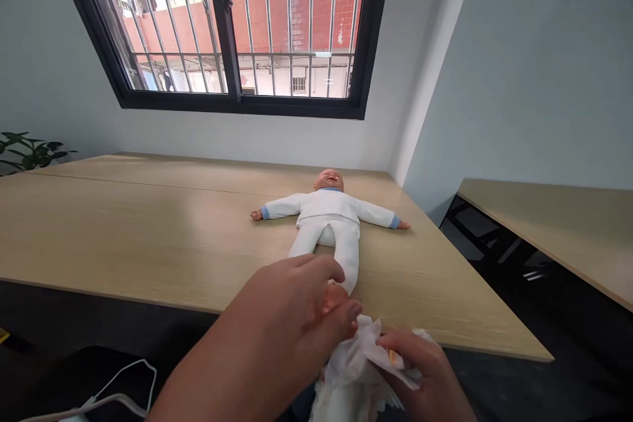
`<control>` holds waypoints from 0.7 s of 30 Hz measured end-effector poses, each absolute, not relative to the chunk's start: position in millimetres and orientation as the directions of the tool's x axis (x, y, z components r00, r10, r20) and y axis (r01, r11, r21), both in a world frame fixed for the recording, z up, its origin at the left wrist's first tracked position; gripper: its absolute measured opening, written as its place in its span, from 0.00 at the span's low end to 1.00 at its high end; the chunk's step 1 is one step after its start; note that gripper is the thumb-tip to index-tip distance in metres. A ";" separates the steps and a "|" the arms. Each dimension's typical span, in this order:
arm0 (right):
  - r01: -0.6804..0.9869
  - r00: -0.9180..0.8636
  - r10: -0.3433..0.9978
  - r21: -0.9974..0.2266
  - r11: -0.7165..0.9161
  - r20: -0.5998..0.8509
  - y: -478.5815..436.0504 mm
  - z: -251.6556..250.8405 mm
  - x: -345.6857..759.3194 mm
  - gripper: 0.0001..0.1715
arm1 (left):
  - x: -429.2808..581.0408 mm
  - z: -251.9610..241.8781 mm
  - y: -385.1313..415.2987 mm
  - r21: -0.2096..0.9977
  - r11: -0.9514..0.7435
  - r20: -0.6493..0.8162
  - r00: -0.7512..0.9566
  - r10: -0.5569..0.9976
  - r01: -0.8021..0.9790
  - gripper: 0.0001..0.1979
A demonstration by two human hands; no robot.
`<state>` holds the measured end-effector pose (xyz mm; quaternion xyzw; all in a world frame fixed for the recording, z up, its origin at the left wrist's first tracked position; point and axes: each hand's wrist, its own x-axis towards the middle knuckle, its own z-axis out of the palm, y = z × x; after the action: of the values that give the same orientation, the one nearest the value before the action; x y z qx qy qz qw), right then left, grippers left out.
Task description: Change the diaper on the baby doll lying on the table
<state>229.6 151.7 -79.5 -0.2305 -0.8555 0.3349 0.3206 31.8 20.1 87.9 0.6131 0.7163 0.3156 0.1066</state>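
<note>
A baby doll (329, 217) in white clothes with blue cuffs lies on its back on the wooden table (123, 237), arms spread, head toward the window. My left hand (291, 316) is closed round the doll's bare foot near the table's front edge. Just below it, my right hand (425, 369) grips a crumpled white cloth or diaper (356, 369), which hangs in front of the table edge. The doll's other leg is partly hidden behind my left hand.
A second wooden table (554, 224) stands at the right across a dark gap. A barred window (237, 26) fills the back wall. Plant leaves (27, 151) show at far left. A white cable (113, 389) lies at bottom left.
</note>
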 end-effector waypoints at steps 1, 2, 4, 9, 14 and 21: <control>0.177 -0.690 0.607 -0.720 0.671 0.395 150.8 -79.0 229.2 0.14 | 29.1 88.1 19.4 0.585 0.069 0.213 -0.236 0.948 0.808 0.12; 0.170 -0.688 0.602 -0.716 0.677 0.406 150.0 -78.4 228.8 0.14 | 25.6 86.1 21.9 0.581 0.098 0.191 -0.252 0.949 0.808 0.13; 0.154 -0.689 0.583 -0.699 0.698 0.431 148.8 -77.0 228.0 0.13 | 16.5 76.5 34.0 0.558 0.149 0.173 -0.290 0.941 0.817 0.14; 0.156 -0.691 0.567 -0.673 0.723 0.449 148.9 -75.8 228.1 0.12 | -9.6 37.5 72.5 0.504 0.283 0.100 -0.381 0.919 0.816 0.17; 0.158 -0.690 0.581 -0.693 0.703 0.432 149.8 -77.1 231.0 0.12 | -25.1 8.9 90.7 0.486 0.296 0.079 -0.379 0.922 0.822 0.19; 0.175 -0.685 0.606 -0.716 0.675 0.404 148.6 -78.6 229.1 0.11 | -22.1 -2.9 98.8 0.497 0.289 0.084 -0.377 0.922 0.818 0.21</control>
<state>229.1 148.6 -78.6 -0.2282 -0.8558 0.3321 0.3244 -22.1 98.8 -2.9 0.5472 0.7952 0.2369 0.1102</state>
